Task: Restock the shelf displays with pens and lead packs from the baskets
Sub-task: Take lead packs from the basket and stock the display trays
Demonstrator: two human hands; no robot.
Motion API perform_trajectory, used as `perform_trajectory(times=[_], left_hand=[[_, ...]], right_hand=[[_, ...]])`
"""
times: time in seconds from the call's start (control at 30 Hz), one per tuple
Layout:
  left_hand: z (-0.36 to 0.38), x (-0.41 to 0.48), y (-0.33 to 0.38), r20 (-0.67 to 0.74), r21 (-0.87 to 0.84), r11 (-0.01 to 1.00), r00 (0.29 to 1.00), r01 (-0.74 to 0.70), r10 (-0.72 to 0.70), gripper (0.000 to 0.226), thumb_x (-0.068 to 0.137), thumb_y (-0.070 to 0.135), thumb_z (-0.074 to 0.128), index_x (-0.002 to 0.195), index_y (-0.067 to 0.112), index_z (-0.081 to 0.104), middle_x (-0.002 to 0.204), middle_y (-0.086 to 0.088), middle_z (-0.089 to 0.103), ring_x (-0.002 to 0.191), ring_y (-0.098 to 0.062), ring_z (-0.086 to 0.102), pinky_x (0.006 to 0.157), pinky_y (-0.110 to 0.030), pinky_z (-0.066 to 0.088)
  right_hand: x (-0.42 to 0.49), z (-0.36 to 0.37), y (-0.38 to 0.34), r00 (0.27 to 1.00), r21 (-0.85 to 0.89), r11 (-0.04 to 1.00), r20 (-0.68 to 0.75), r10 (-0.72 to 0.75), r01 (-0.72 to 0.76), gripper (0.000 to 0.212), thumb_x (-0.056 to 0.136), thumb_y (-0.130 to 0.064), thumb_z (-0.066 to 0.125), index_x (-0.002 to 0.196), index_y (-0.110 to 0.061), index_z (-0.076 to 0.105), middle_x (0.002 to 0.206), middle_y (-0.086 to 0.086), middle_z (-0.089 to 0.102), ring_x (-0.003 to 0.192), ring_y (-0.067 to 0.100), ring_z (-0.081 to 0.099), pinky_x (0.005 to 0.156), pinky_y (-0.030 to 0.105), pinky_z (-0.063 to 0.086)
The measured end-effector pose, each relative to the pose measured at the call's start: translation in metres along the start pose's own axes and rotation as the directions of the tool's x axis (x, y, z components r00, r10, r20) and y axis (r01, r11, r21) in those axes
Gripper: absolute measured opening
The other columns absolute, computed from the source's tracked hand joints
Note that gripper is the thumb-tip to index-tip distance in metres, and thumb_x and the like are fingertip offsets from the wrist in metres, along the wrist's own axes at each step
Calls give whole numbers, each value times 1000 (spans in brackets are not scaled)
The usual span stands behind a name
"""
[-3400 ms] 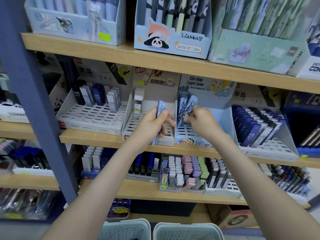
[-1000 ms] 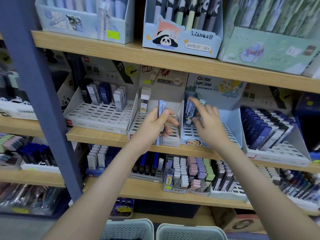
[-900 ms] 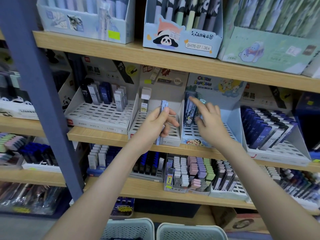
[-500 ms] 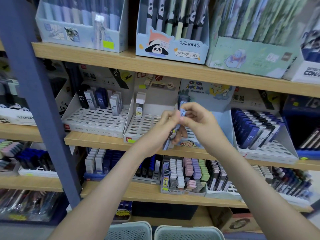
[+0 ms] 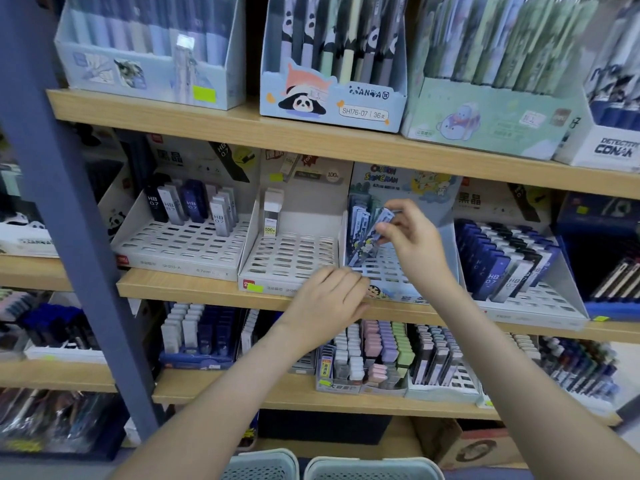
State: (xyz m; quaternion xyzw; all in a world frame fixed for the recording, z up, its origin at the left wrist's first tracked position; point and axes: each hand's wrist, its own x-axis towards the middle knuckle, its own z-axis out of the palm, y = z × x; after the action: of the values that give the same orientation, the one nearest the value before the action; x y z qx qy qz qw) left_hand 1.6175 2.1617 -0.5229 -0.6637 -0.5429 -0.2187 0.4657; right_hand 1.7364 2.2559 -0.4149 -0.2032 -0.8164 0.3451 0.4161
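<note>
hands have split since half a second ago: lead pack (image 5: 375, 225) is now with the right fingers (image 5: 401, 206), which pinch it tilted over the cartoon display tray (image 5: 388, 271), just beside the standing packs (image 5: 358, 216) at its back left. right hand (image 5: 414, 245) sits above the tray slots. left hand (image 5: 323, 301) has dropped to the shelf (image 5: 194, 289) front edge, fingers relaxed, holding nothing. two baskets (image 5: 263, 465) below.

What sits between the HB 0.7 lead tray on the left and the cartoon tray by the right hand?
A white slotted tray with one upright lead pack at its back, in the head view.
</note>
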Motion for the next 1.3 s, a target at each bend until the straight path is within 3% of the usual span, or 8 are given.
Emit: perform_trajectory(times=[0.17,0.23,0.33,0.53,0.7,1.03,1.23,1.3], left_hand=[[6,-2,-1,-45,14,999,998,-34,35,30,101,32,42,110,5,51,98,-8,65,92,-25,62,79,-34,49],[8,-3,-3,-46,21,999,998,-36,37,30,101,32,42,110,6,51,98,-8,65,91,-25,62,78,-34,48],[8,-3,-3,-39,14,999,998,-43,43,30,101,33,42,111,6,51,99,-8,65,92,-25,61,79,-34,48],[6,-3,-3,-38,13,999,998,-40,41,29,101,33,44,111,6,51,99,-8,65,91,-23,61,79,-34,47],[7,-4,-3,-41,6,999,998,-49,49,30,101,34,45,111,6,50,99,-8,65,93,-23,62,79,-34,49],[7,-5,-3,-35,1,998,998,-56,56,31,102,33,41,112,6,50,99,-8,64,93,-23,62,81,-32,47],[8,-5,-3,-40,0,999,998,-54,54,29,102,32,42,112,6,51,99,-7,64,93,-22,62,81,-31,47],[9,-6,-3,-42,6,999,998,-54,54,29,102,32,44,113,6,50,99,-8,65,93,-22,62,81,-31,47]], right_hand=[[9,1,3,995,-157,985,73,-63,74,20,95,-14,56,107,-28,49,79,-2,63,74,14,64,68,19,45],[11,2,3,992,-213,972,106,-76,97,20,96,-14,54,114,-22,53,80,2,63,72,12,63,64,11,42],[16,2,2,988,-265,958,137,-75,109,23,96,-10,52,118,-15,54,75,-9,60,69,11,61,63,7,41],[16,4,4,991,-267,955,77,-110,126,24,96,-7,52,119,-12,55,76,4,61,66,3,58,60,3,38],[11,3,10,995,-232,968,32,-90,95,24,96,-6,51,119,-11,55,73,-5,58,66,1,58,62,6,39],[9,7,14,994,-222,971,-42,-101,90,26,95,-5,52,120,-12,57,74,-6,59,62,-9,56,60,2,38],[13,9,9,988,-300,941,54,-147,156,31,96,1,46,124,-9,55,72,-19,53,67,-18,52,59,2,36],[15,11,6,981,-321,928,109,-163,190,33,96,3,44,125,-8,54,74,-14,56,68,-22,50,61,0,35]])
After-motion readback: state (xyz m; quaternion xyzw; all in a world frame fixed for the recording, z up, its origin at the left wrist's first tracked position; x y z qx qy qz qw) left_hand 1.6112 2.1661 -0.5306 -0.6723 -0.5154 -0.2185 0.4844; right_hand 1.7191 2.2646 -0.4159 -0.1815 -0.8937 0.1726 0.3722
